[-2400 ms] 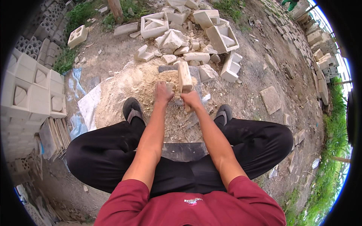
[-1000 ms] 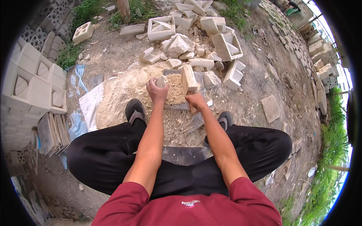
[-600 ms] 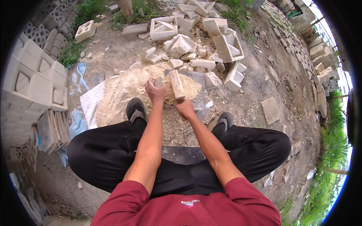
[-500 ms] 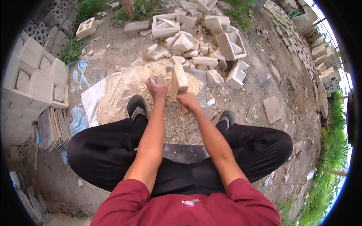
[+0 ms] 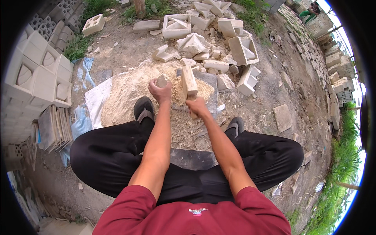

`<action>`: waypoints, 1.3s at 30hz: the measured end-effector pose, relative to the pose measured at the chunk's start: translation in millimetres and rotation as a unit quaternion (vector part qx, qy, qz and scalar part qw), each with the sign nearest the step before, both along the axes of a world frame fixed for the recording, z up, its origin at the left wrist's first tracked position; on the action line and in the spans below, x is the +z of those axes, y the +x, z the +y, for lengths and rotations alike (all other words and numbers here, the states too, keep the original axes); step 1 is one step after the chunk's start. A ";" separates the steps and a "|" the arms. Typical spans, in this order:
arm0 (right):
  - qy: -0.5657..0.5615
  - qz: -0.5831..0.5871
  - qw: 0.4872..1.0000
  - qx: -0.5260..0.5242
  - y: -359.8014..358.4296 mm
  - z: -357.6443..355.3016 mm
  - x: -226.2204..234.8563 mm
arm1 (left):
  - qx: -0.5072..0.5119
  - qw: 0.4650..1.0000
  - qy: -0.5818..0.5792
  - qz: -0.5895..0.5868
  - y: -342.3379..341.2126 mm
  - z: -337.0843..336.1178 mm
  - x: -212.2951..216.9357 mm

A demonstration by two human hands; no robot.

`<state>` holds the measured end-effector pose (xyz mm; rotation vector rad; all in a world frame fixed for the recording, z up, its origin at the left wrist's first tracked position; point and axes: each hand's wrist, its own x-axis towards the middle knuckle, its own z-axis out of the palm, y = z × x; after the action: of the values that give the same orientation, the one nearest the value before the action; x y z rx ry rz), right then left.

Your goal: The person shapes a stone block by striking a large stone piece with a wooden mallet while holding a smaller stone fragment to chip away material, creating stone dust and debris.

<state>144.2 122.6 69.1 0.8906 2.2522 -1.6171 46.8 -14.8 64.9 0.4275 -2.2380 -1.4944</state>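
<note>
Left hand (image 5: 159,91) gripping stone chunk (image 5: 161,80), right hand (image 5: 197,106) — raised mallet (image 5: 189,82)

Bare dirt ground (image 5: 129,51) lies under flat daylight, outdoors. Pale patterned concrete blocks (image 5: 35,78) stand stacked on the left, with thin slabs (image 5: 55,127) leaning beside them. Broken block pieces (image 5: 211,35) litter the far ground. Grass (image 5: 344,156) edges the right side.

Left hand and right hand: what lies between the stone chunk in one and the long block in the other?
In the head view, no object sits between the stone chunk in the left hand and the long block in the right hand; only the sand pile shows in the gap behind.
</note>
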 end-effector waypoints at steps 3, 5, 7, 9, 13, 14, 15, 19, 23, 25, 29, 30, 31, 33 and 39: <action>-0.031 0.078 0.996 -0.024 -7.6 -33.9 39.5 | 0.032 0.998 -0.049 0.008 -1.0 -22.0 -12.9; -0.023 0.151 0.988 -0.035 -9.0 -53.7 43.2 | 0.055 0.998 -0.039 -0.011 -3.1 -27.0 -15.2; 0.064 0.184 0.981 0.009 5.7 -51.7 7.4 | 0.056 0.998 -0.024 -0.014 -6.4 -14.5 -8.8; 0.161 0.184 0.967 0.076 21.3 -46.0 -21.2 | 0.051 0.999 -0.012 -0.004 -8.1 -4.3 -2.2; -0.056 -0.016 0.998 0.012 8.2 -45.4 21.7 | 0.050 0.999 -0.004 0.007 -9.8 -22.2 -7.3; -0.076 -0.013 0.997 0.008 -1.6 -41.4 42.6 | 0.049 0.999 -0.012 0.012 -9.8 -27.3 -8.8; -0.093 -0.011 0.996 -0.002 -7.9 -34.8 50.5 | 0.043 0.999 -0.017 0.014 -8.9 -24.2 -9.2; -0.069 0.139 0.985 -0.071 -21.4 -32.9 44.3 | 0.012 0.999 -0.022 0.023 -0.5 -12.9 -8.2; 0.094 0.089 0.991 -0.021 -0.9 -24.2 -10.8 | -0.006 1.000 -0.016 0.000 -1.1 -3.1 -2.9; 0.041 -0.015 0.999 -0.020 8.6 4.8 -48.6 | -0.031 0.999 0.008 0.014 -0.6 21.9 4.9; -0.057 0.014 0.998 0.003 -16.6 -18.7 15.9 | -0.003 0.999 -0.041 0.024 -0.2 -14.3 -14.2; -0.074 0.065 0.995 -0.018 -19.4 -22.8 26.1 | 0.000 0.999 -0.049 0.021 -0.2 -14.9 -14.7; -0.072 0.101 0.991 -0.042 -19.0 -31.9 35.0 | 0.003 0.998 -0.058 0.017 0.2 -16.6 -15.6; -0.063 0.175 0.978 -0.096 -14.0 -45.1 38.1 | 0.014 0.999 -0.032 -0.017 3.0 -11.6 -11.8; 0.013 0.032 0.999 0.024 14.3 -42.7 -16.6 | 0.021 0.999 -0.033 0.008 -8.2 -6.3 -6.7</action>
<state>158.5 79.9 52.6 0.7952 2.3249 -1.6210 38.6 -21.2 58.2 0.4384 -2.2449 -1.3951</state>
